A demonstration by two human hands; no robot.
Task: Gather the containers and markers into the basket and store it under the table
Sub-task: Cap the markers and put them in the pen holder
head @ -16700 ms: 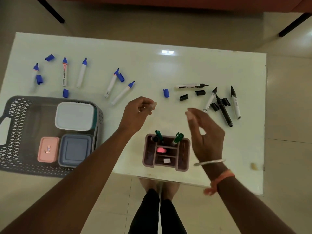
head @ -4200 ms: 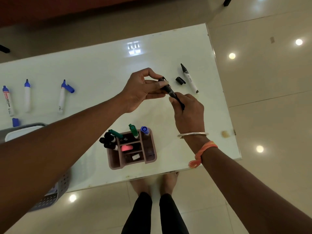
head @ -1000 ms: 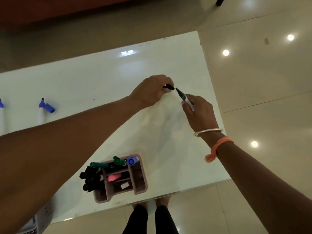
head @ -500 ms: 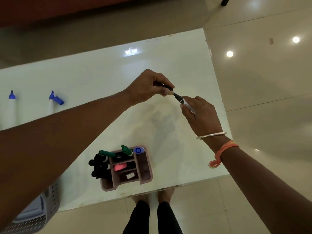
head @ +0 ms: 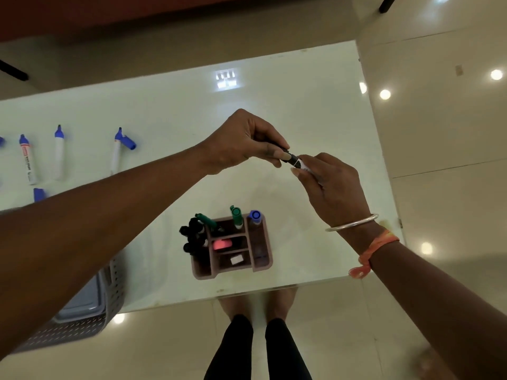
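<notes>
At far left, red-labelled blue marker [head: 27, 160] on white table [head: 170, 105] (print illegible)

- L hand [head: 247, 141]: fingers curled, thumb + fingertips pinch dark end of marker [head: 295, 162]; forearm comes in from lower left.
- R hand [head: 330, 185]: fingers wrapped on marker's white barrel; forearm from lower right.
- Hands just beside each other.

The table [head: 274, 105] top is glossy and smooth, like glass; the floor [head: 439, 133] tiles shine too. At the left edge the markers [head: 59, 154] look like smooth plastic. The organiser [head: 267, 259] near the front edge is matt plastic, the basket [head: 82, 327] perforated grey plastic. The bangle [head: 354, 222] is shiny metal, the wrist band [head: 375, 245] orange cloth.
</notes>
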